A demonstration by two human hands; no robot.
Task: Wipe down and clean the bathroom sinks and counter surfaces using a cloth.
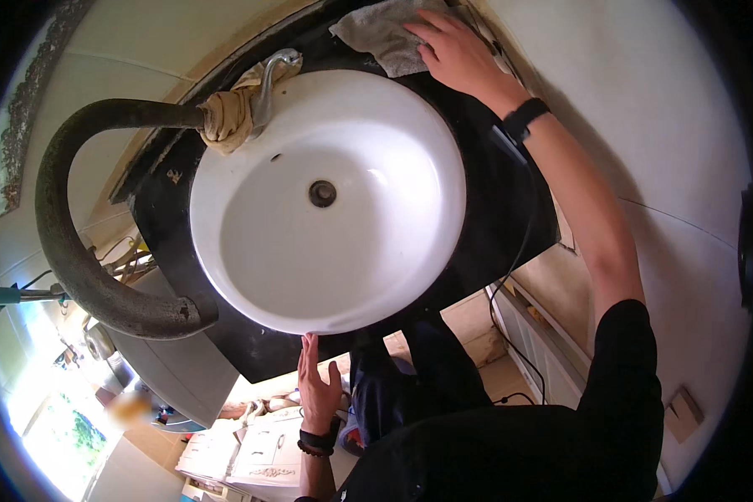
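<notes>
A white ceramic washbasin [376, 270] sits in a black countertop [502, 213] before me. My right hand [455, 53] lies with spread fingers on a grey cloth [376, 37] at the counter's far right corner; it is pressed on the cloth, not closed round it. My left hand [317, 389] is at the near edge of the basin, fingers straight and fingertips at the rim, holding nothing. A chrome faucet [267, 94] stands at the basin's far left, with a beige rag [226, 122] wrapped round its base.
A thick, curved, dirty pipe [59, 207] arches over the counter's left side. A thin black cable [492, 301] hangs from my right wrist across the counter. White carved cabinets [270, 448] stand below left, and a tiled wall [665, 157] rises at right.
</notes>
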